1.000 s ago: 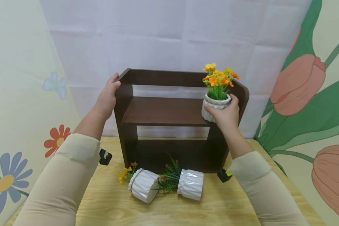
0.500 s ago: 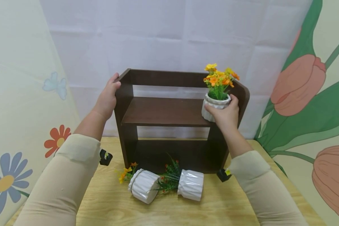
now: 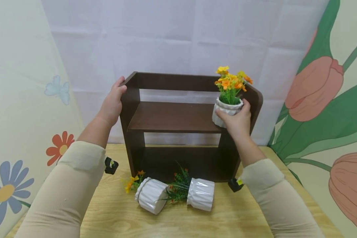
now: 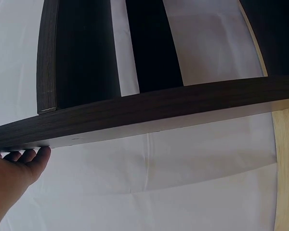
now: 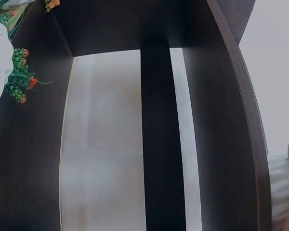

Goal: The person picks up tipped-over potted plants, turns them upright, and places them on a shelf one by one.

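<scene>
Wooden and pale, the table [image 3: 250,218] carries everything else, and on it, against a white backdrop, stands the dark brown shelf [image 3: 172,117] with an upper board, a lower bay and a rounded side panel at each end. Both forearms wear beige sleeves and reach up to that shelf from below. The left hand [image 3: 111,104] grips the top front corner of the left side panel, thumb on the inner face and fingers curled round the outer edge; the left wrist view shows the fingertips [image 4: 31,156] pressed under the panel's edge. The right hand [image 3: 236,120] is wrapped round the flower pot [image 3: 224,112], a white ribbed pot that stands upright at the right end of the upper board, just beside the right side panel, with thumb and fingers closed on its rim and wall. That pot holds a green tuft topped by orange and yellow blossoms [image 3: 230,81]. Two more white ribbed pots lie tipped on their sides on the table in front of the lower bay, touching or nearly so: the left fallen pot [image 3: 151,195] spills yellow and orange blooms [image 3: 132,181] toward the shelf's left foot, and the right fallen pot [image 3: 200,195] spills green sprigs with small red buds [image 3: 178,185] between the two. Small black clips sit at each wrist.
</scene>
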Action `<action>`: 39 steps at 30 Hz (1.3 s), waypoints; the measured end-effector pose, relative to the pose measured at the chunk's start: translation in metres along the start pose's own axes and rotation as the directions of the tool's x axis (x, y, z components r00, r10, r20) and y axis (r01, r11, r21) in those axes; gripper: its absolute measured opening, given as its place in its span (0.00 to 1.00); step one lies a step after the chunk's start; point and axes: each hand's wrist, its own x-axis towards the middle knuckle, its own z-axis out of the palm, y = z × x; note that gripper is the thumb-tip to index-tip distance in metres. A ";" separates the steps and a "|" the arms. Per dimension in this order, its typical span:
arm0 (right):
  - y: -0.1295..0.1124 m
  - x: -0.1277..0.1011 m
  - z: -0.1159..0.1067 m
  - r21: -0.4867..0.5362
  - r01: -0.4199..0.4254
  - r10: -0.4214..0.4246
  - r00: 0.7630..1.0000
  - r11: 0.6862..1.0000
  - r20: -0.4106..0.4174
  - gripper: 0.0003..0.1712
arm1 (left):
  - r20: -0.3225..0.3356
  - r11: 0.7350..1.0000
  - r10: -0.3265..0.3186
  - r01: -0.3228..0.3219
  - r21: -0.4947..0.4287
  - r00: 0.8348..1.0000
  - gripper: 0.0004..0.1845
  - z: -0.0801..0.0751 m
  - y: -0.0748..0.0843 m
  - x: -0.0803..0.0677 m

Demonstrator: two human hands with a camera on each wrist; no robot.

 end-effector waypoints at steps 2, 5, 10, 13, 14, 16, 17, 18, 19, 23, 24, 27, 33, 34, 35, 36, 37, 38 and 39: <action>0.000 0.000 0.000 -0.003 0.000 0.000 1.000 1.000 0.006 0.62 | -0.002 1.000 -0.001 0.001 0.009 1.000 0.32 0.000 0.000 0.000; 0.000 -0.001 0.000 -0.012 0.000 0.000 1.000 1.000 0.012 0.63 | -0.004 1.000 0.000 0.000 0.016 1.000 0.32 -0.001 0.001 -0.001; 0.001 -0.002 -0.001 -0.023 -0.006 0.007 1.000 1.000 0.022 0.65 | -0.003 1.000 -0.004 0.005 0.015 1.000 0.32 0.000 0.001 -0.001; 0.001 -0.003 -0.002 -0.022 -0.017 0.018 0.999 1.000 0.030 0.67 | -0.001 1.000 -0.010 0.010 0.009 1.000 0.32 0.001 0.001 -0.001; 0.001 -0.004 -0.002 -0.022 -0.020 0.020 0.999 1.000 0.032 0.67 | -0.002 1.000 -0.011 0.011 0.008 1.000 0.32 0.001 0.001 -0.001; 0.001 -0.005 -0.003 -0.026 -0.022 0.023 0.999 0.999 0.032 0.67 | -0.003 1.000 -0.011 0.011 0.009 1.000 0.32 0.001 0.001 0.000; 0.001 -0.006 -0.004 -0.029 -0.023 0.024 0.999 0.999 0.032 0.67 | -0.004 1.000 -0.010 0.010 0.009 1.000 0.32 0.001 0.001 0.000; 0.001 -0.006 -0.004 -0.031 -0.022 0.023 0.999 0.999 0.031 0.67 | -0.005 1.000 -0.009 0.009 0.009 1.000 0.32 0.001 0.001 0.000; 0.001 -0.006 -0.005 -0.034 -0.021 0.022 0.999 0.999 0.032 0.67 | -0.005 1.000 -0.008 0.008 0.009 1.000 0.32 0.001 0.001 0.000; 0.001 -0.009 -0.007 -0.031 -0.017 0.018 0.999 0.999 0.043 0.67 | -0.007 1.000 -0.009 0.009 0.014 1.000 0.32 0.001 0.001 0.001; 0.001 -0.009 -0.008 -0.028 -0.018 0.019 0.999 0.999 0.049 0.67 | -0.008 1.000 -0.009 0.009 0.015 1.000 0.32 0.001 0.001 0.001; 0.001 -0.012 -0.011 -0.018 -0.023 0.024 0.998 1.000 0.064 0.67 | -0.011 1.000 -0.009 0.009 0.017 1.000 0.32 0.001 0.001 0.000; 0.002 -0.020 -0.016 -0.016 -0.027 0.028 0.996 1.000 0.088 0.66 | -0.015 1.000 -0.009 0.010 0.014 1.000 0.32 0.001 0.000 0.001; 0.002 -0.021 -0.017 -0.014 -0.028 0.029 0.995 1.000 0.092 0.66 | -0.015 1.000 -0.009 0.009 0.014 1.000 0.32 0.000 0.000 0.001; 0.002 -0.022 -0.018 -0.012 -0.029 0.030 0.995 1.000 0.097 0.66 | -0.015 1.000 -0.009 0.010 0.015 1.000 0.32 0.000 0.000 0.001; 0.002 -0.023 -0.018 -0.009 -0.025 0.026 0.995 1.000 0.100 0.66 | -0.015 1.000 -0.010 0.011 0.017 1.000 0.32 0.000 0.000 0.001; 0.002 -0.025 -0.019 -0.008 -0.024 0.025 0.994 1.000 0.105 0.66 | -0.016 1.000 -0.010 0.011 0.017 1.000 0.32 0.000 0.001 0.001; 0.002 -0.026 -0.020 -0.004 -0.022 0.023 0.994 1.000 0.110 0.66 | -0.016 1.000 -0.011 0.011 0.015 1.000 0.32 0.000 0.001 0.001; 0.002 -0.028 -0.021 0.003 -0.021 0.020 0.993 1.000 0.116 0.65 | -0.017 1.000 -0.012 0.012 0.013 1.000 0.32 0.000 0.001 0.001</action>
